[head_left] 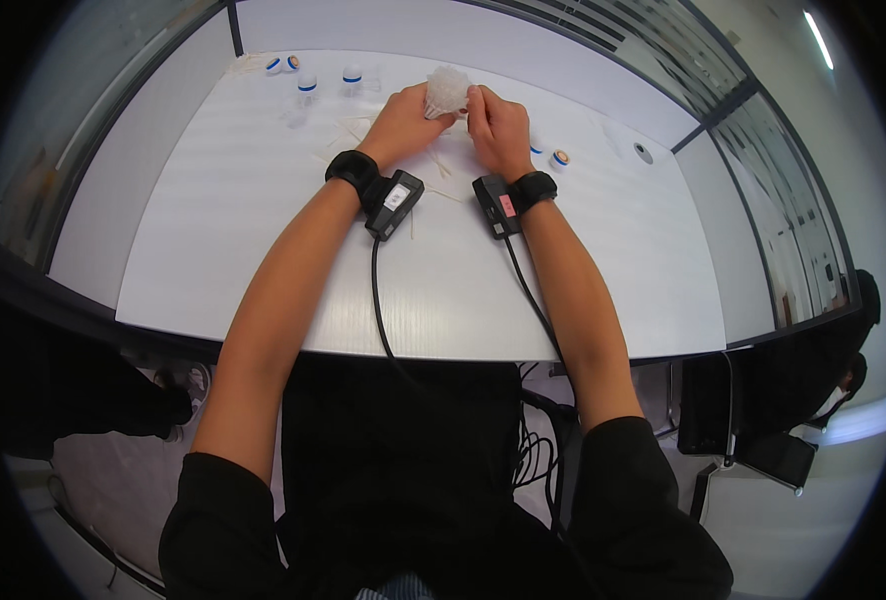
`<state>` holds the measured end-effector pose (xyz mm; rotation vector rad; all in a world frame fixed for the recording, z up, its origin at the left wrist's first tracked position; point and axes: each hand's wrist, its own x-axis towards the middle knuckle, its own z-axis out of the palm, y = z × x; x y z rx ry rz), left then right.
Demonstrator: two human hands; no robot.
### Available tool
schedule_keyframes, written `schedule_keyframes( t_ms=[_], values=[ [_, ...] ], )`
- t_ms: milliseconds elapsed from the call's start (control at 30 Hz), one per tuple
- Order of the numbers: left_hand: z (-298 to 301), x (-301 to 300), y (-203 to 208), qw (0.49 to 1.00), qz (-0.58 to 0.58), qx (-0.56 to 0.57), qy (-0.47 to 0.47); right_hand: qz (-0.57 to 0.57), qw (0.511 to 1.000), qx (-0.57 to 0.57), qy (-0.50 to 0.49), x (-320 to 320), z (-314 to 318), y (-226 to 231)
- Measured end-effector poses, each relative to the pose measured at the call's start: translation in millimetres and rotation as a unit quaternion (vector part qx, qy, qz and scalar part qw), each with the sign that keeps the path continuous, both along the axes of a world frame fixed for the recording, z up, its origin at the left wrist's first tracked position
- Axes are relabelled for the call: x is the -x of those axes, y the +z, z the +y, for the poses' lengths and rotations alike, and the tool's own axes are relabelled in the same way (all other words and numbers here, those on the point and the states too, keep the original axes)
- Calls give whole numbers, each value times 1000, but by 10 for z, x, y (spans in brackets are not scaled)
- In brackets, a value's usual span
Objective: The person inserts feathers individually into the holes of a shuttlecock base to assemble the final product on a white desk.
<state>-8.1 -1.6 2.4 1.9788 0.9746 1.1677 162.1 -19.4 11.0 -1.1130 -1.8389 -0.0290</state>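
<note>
While both hands [458, 120] grip one white clump [448, 90], six small vials [308, 83] stand around.

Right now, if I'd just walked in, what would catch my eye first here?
Probably the two bare hands meeting at the far middle of the white table: the left hand and right hand both grip a crumpled clear plastic bundle. Next, the black wrist devices with cables trailing back to the person. Small blue-banded caps sit at the far left.
</note>
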Motion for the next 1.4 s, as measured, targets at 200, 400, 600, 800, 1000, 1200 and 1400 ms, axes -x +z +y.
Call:
schedule_keyframes(
  t_ms=[200, 400, 600, 800, 1000, 1200, 1400],
  values=[
    [-77, -14, 51, 999, -24, 5, 23, -16, 997, -45, -56, -39, -60, -2],
    [-106, 146, 121, 988, -56, -124, 71, -47, 992, -89, -72, -13, -103, 12],
    [-71, 95, 211, 960, -165, -146, 175, -31, 995, -24, -95, -299, -136, -70],
    [-168, 41, 368, 915, -384, 83, 90, -37, 993, 34, -109, -342, -225, -63],
    [-160, 190, 480, 850, -511, 123, 49, 50, 996, -2, -77, -301, -268, -65],
    [-306, 433, 260, 926, -340, 55, 155, -21, 995, 79, -57, -356, -256, -210],
    [-342, 511, 101, 960, -214, -3, 181, -154, 978, 117, -80, -282, -391, -297]
  ],
)
